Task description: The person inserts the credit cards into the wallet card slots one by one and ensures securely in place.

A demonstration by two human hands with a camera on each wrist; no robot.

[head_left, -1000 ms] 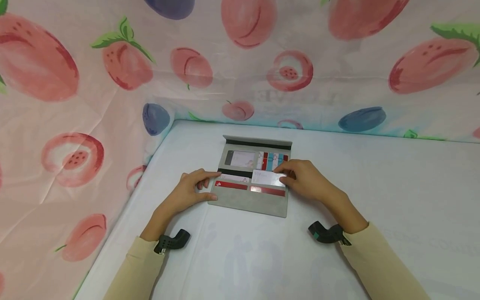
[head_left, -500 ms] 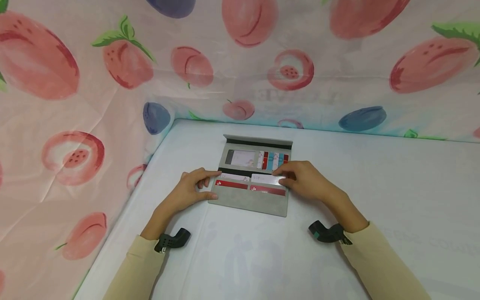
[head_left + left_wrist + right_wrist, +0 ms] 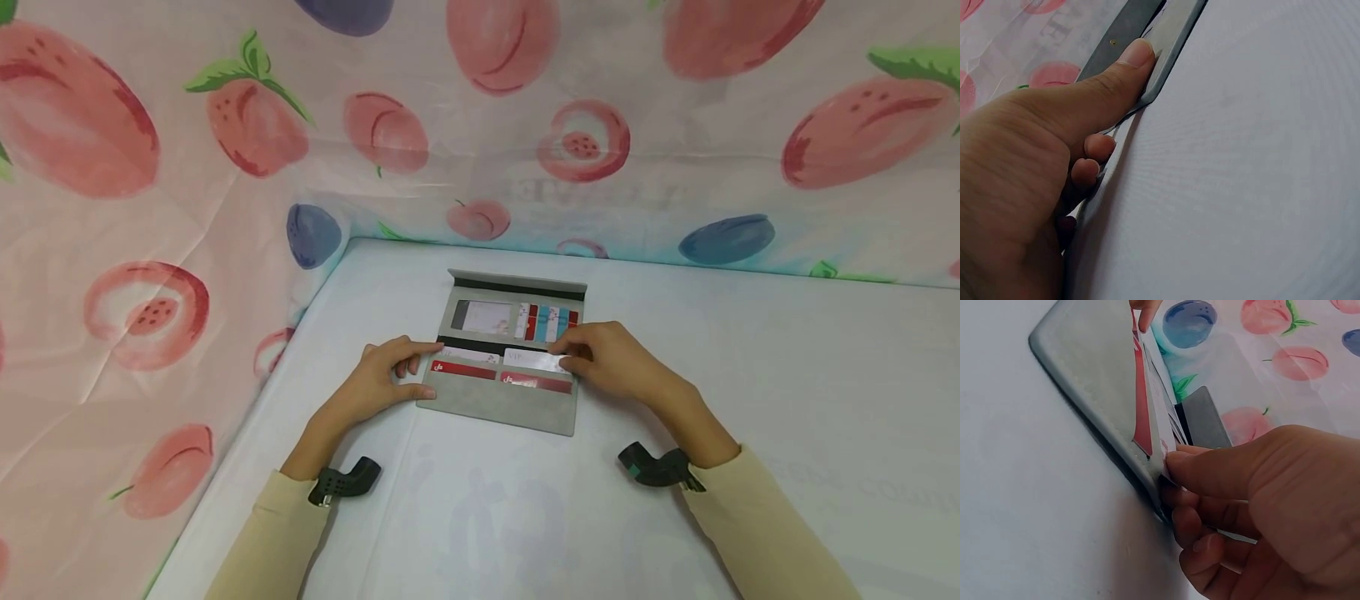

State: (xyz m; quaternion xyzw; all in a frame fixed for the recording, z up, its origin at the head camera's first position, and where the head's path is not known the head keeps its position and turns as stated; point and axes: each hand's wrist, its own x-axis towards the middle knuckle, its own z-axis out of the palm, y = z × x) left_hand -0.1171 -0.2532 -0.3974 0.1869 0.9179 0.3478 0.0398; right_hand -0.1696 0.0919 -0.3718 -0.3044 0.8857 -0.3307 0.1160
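Note:
A grey card wallet [image 3: 495,407] lies unfolded on the white table, its upper flap raised. My right hand [image 3: 611,358] pinches a white VIP card [image 3: 528,359] at its right end, between thumb and index finger. The card sits low in the right slot, above a red strip card [image 3: 536,382]. My left hand [image 3: 371,382] rests at the wallet's left edge: the thumb [image 3: 1138,53] presses the near corner, and the index finger reaches the end of another white card [image 3: 468,356]. The remaining left fingers are bent beside the edge. A second red card [image 3: 462,370] shows at lower left.
The upper panel holds a window with a pale card [image 3: 486,317] and a row of red, white and blue card edges [image 3: 542,322]. Fruit-print cloth [image 3: 480,142] hangs behind and on the left of the white table [image 3: 510,517]. Each wrist bears a black camera [image 3: 348,481].
The white VIP card in my right hand has slid down into the right slot, level with the card on the left. My left hand has stayed in place.

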